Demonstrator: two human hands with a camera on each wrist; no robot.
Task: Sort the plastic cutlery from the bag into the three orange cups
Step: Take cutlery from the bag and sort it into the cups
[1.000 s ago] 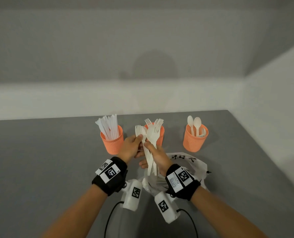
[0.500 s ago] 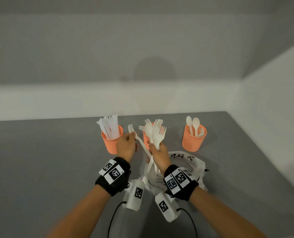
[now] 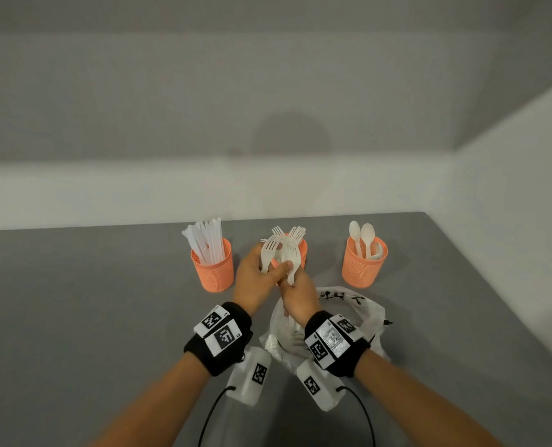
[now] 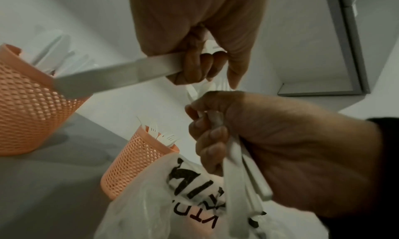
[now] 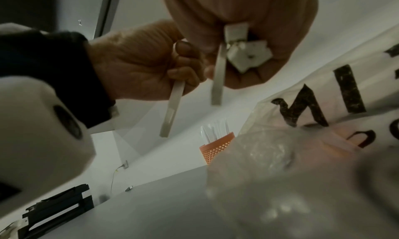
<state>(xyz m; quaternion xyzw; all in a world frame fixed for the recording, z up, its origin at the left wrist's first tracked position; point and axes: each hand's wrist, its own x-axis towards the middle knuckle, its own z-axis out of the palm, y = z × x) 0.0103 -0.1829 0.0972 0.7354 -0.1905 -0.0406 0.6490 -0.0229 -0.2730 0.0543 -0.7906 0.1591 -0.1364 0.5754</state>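
Note:
Three orange mesh cups stand in a row: the left cup [image 3: 214, 272] holds knives, the middle cup [image 3: 303, 251] holds forks and is partly hidden by my hands, and the right cup [image 3: 363, 267] holds spoons. My left hand [image 3: 266, 272] grips one white fork [image 3: 269, 250] by its handle [image 4: 121, 74]. Touching it, my right hand [image 3: 297, 290] grips a bundle of white cutlery [image 3: 291, 254] upright; its handles [image 4: 237, 167] stick out below the fist. The white plastic bag [image 3: 352, 306] lies crumpled under my right wrist.
The grey table [image 3: 90, 301] ends at a white wall behind the cups and another on the right. A black object [image 5: 58, 208] lies on the table far to the left. Cables hang from the two wrist cameras near the front edge.
My left hand drew one fork out of the bundle to the left, then came back right with it against my right hand. Both hands now sit lower, in front of the middle cup.

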